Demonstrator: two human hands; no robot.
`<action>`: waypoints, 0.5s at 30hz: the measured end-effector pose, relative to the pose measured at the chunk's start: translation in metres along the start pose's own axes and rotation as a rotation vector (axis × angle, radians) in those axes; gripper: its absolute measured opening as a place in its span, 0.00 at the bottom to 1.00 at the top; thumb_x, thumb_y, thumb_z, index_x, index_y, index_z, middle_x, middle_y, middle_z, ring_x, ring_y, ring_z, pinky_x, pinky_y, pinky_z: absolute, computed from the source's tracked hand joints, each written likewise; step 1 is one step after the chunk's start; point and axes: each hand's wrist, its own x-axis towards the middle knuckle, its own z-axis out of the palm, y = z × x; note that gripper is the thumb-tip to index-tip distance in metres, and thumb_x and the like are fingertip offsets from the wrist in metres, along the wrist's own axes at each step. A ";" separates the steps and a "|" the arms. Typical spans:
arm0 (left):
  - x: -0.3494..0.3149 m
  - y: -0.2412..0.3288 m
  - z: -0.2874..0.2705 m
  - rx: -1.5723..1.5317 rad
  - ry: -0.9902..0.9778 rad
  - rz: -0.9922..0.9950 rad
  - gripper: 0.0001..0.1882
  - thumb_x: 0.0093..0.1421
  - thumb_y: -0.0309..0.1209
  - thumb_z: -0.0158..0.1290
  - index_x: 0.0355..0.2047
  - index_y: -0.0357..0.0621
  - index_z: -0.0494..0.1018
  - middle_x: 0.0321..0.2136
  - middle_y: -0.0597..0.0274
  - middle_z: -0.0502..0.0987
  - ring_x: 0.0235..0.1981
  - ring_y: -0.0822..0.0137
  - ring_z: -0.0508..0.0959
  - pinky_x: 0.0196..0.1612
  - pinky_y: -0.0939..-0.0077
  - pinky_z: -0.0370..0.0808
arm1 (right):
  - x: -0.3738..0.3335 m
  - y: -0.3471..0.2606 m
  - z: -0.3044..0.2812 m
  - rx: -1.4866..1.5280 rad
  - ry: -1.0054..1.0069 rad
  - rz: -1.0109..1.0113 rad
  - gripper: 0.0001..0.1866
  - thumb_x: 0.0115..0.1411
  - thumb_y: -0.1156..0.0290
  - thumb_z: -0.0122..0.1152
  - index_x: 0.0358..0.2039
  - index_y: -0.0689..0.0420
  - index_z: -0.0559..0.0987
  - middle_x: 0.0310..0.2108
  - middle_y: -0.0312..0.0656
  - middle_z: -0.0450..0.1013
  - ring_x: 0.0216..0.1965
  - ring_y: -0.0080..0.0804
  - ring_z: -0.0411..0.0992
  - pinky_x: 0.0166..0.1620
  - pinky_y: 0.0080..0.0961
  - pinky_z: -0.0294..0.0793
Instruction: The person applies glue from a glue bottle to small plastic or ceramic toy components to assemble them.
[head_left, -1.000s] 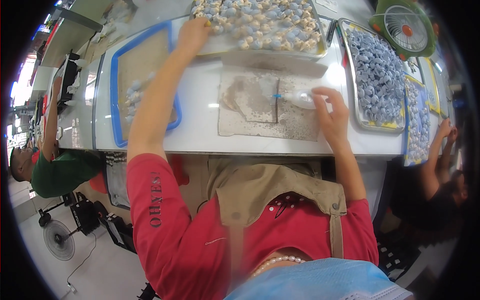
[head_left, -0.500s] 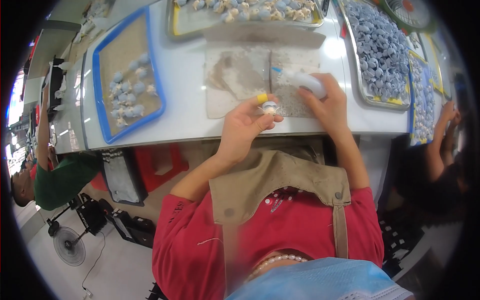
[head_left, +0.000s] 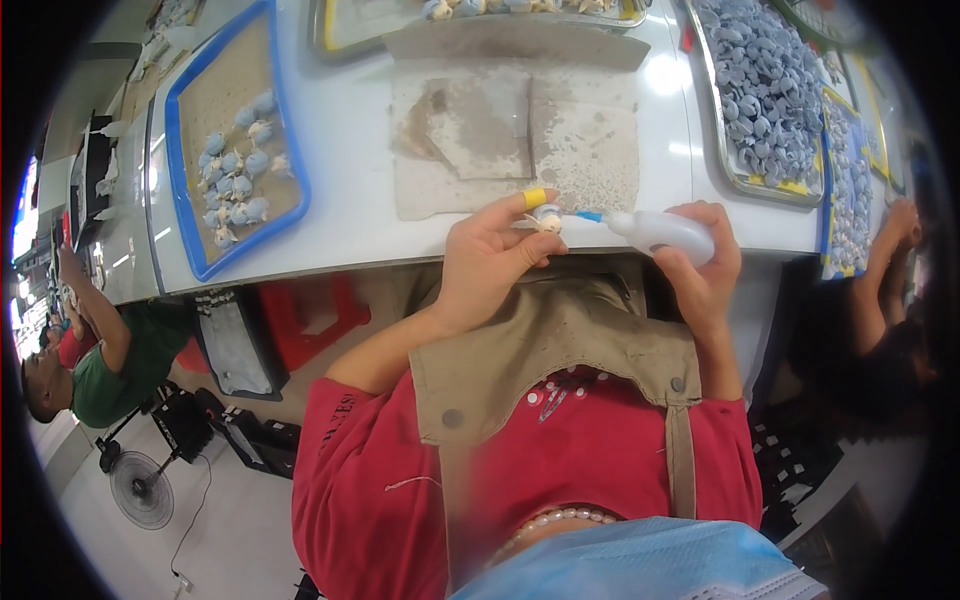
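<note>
Two-handed over the counter (head_left: 345, 150), pinching a blue-and-cream figure (head_left: 549, 224) in the left grip (head_left: 487, 252) and clamping a squeeze bottle (head_left: 668, 233) in the right grip (head_left: 708, 262), apparently lining up a dab. Probably needing a light squeeze next. Holding the nozzle (head_left: 588, 216) beside the figure, no longer over the middle of the stained sheet (head_left: 585, 145).

Standing floor fan (head_left: 142, 490), red stool (head_left: 288, 322)
</note>
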 end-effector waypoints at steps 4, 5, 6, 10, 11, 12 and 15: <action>-0.001 -0.001 0.001 0.073 0.032 0.018 0.21 0.54 0.22 0.52 0.49 0.34 0.65 0.41 0.59 0.73 0.33 0.75 0.76 0.33 0.87 0.71 | 0.002 -0.005 -0.002 -0.135 0.006 -0.067 0.14 0.43 0.73 0.66 0.30 0.62 0.72 0.25 0.39 0.69 0.27 0.25 0.67 0.30 0.17 0.66; -0.002 -0.001 0.000 0.061 0.041 0.023 0.20 0.54 0.21 0.52 0.48 0.34 0.65 0.41 0.59 0.73 0.33 0.75 0.76 0.33 0.88 0.71 | 0.005 -0.007 -0.002 -0.220 -0.003 -0.160 0.14 0.41 0.73 0.67 0.28 0.62 0.72 0.23 0.39 0.68 0.26 0.27 0.66 0.29 0.19 0.65; -0.002 -0.001 0.000 0.061 0.039 0.020 0.20 0.54 0.21 0.52 0.48 0.34 0.65 0.41 0.59 0.73 0.33 0.75 0.76 0.33 0.88 0.71 | 0.007 -0.009 -0.001 -0.310 -0.010 -0.252 0.14 0.39 0.73 0.68 0.26 0.61 0.72 0.22 0.40 0.67 0.24 0.30 0.65 0.27 0.21 0.64; -0.002 -0.002 0.000 0.060 0.046 0.019 0.20 0.54 0.21 0.52 0.48 0.34 0.65 0.42 0.59 0.73 0.33 0.75 0.76 0.33 0.88 0.71 | 0.010 -0.017 0.004 -0.364 0.015 -0.294 0.15 0.36 0.73 0.69 0.23 0.61 0.73 0.20 0.40 0.65 0.23 0.34 0.63 0.25 0.25 0.63; -0.003 -0.002 0.000 0.056 0.050 0.021 0.20 0.54 0.21 0.52 0.48 0.34 0.65 0.42 0.59 0.73 0.33 0.75 0.76 0.33 0.88 0.72 | 0.010 -0.018 0.004 -0.386 0.012 -0.301 0.15 0.36 0.72 0.70 0.23 0.61 0.73 0.20 0.41 0.65 0.23 0.34 0.63 0.25 0.25 0.63; -0.003 -0.002 0.000 0.055 0.052 0.021 0.20 0.54 0.21 0.52 0.48 0.34 0.65 0.42 0.59 0.73 0.33 0.75 0.76 0.33 0.88 0.72 | 0.010 -0.019 0.005 -0.406 0.008 -0.310 0.15 0.35 0.72 0.71 0.23 0.61 0.73 0.20 0.41 0.65 0.23 0.34 0.63 0.25 0.25 0.62; -0.005 -0.002 -0.001 0.064 0.051 0.046 0.20 0.54 0.21 0.52 0.48 0.34 0.65 0.41 0.59 0.73 0.33 0.75 0.76 0.33 0.88 0.71 | 0.010 -0.019 0.008 -0.424 0.003 -0.340 0.16 0.34 0.72 0.72 0.22 0.61 0.73 0.19 0.40 0.65 0.22 0.34 0.62 0.24 0.25 0.62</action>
